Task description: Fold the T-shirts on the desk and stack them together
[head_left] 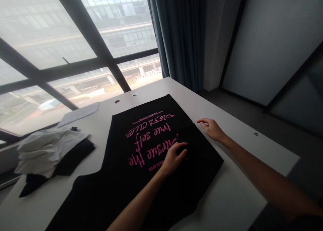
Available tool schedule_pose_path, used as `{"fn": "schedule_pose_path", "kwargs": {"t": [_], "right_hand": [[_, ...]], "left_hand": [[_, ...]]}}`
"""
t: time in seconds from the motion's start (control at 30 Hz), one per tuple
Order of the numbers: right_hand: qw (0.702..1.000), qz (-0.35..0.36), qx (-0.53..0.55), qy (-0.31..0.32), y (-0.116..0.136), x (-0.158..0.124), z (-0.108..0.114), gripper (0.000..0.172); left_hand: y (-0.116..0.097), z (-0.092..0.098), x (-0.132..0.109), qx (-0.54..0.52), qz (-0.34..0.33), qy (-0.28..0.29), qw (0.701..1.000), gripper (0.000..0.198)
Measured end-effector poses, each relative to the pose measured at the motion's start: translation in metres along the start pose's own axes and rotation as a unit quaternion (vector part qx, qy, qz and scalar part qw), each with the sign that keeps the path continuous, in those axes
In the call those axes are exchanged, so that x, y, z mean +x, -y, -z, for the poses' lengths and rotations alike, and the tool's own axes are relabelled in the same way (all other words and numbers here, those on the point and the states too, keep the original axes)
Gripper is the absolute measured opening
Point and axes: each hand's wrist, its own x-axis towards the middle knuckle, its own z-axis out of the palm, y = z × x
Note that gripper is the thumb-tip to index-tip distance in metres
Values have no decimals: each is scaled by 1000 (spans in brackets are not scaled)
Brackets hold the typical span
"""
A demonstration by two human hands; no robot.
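Note:
A black T-shirt point(118, 187) with pink lettering lies spread on the white table point(237, 153), its print upside down from where I look. My left hand point(174, 157) is over the printed part, fingers apart and thumb spread, with nothing gripped. Whether its fingertips touch the cloth I cannot tell. Beside the shirt's right edge is my right hand point(211, 128), its fingers stretched out toward the cloth and holding nothing. The lower end of the shirt runs out of view at the bottom.
Crumpled white and black clothes point(55, 153) lie in a heap at the table's left. Behind them rests a flat white sheet point(79, 113). Two round cable holes point(117, 101) sit near the far edge. A window point(106, 56) and a blue curtain point(179, 39) stand beyond.

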Motion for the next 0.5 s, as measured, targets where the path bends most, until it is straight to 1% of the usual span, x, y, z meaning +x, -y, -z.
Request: {"fn": "schedule_pose_path", "kwargs": {"t": [0.07,0.17,0.27,0.33,0.4,0.47,0.5], "right_hand": [[999,37,-39,-4,-18,6,1,26],[994,84,-70,25,-38,10,-4,33],[989,93,-114,14,-51,12,-9,35],[986,88,-141,-4,-55,13,-10,33],[984,91,-153,-13,-54,15,-9,30],[982,110,-156,-11,-49,20,-9,29],[980,122,-157,0,-44,24,-11,28]], "left_hand": [[0,0,1,31,1,0,1000,35],[1,-1,1,59,-1,-11,998,37],[3,-3,-2,131,-39,-48,989,38],[5,-4,-4,195,-56,-64,977,32],[7,-4,-6,246,-67,-63,965,26],[7,-4,-8,277,-79,-56,956,25],[7,-4,-8,286,-85,-53,953,25]]}}
